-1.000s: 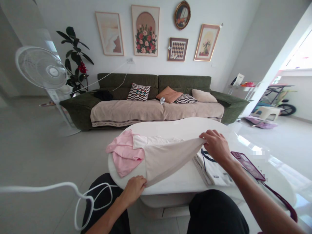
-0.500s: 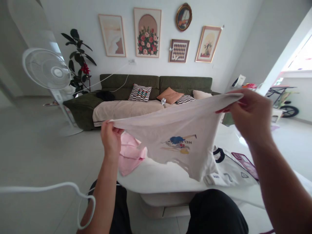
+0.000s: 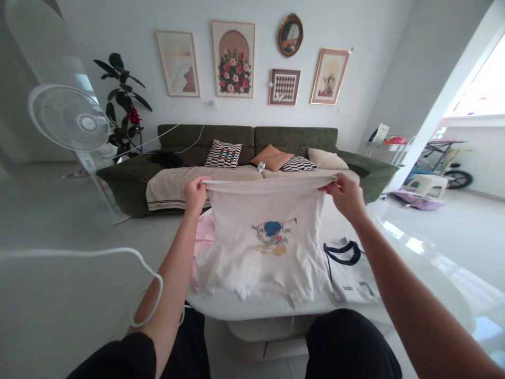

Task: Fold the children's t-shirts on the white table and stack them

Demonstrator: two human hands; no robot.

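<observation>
A white T-shirt (image 3: 232,221) with a colourful print hangs stretched between my hands, its print upside down to me. My left hand (image 3: 196,195) pinches one corner of the upper edge. At the opposite corner, my right hand (image 3: 347,195) grips that same edge. The shirt's lower part rests on the white table (image 3: 221,310). To its left, a pink garment (image 3: 204,234) lies partly covered by it. On the right is a folded white jersey (image 3: 355,287) with a dark collar, close beside the T-shirt and partly behind my right forearm.
A green sofa (image 3: 205,139) with cushions stands beyond the table. A white fan (image 3: 84,123) and a plant (image 3: 124,100) are at the left. A white cable (image 3: 98,252) crosses in front of my left forearm. A white stool (image 3: 428,181) stands far right.
My right hand has come down and inward, so the T-shirt's top edge is now level. Its lower part has dropped and spread onto the table. My left hand has risen slightly.
</observation>
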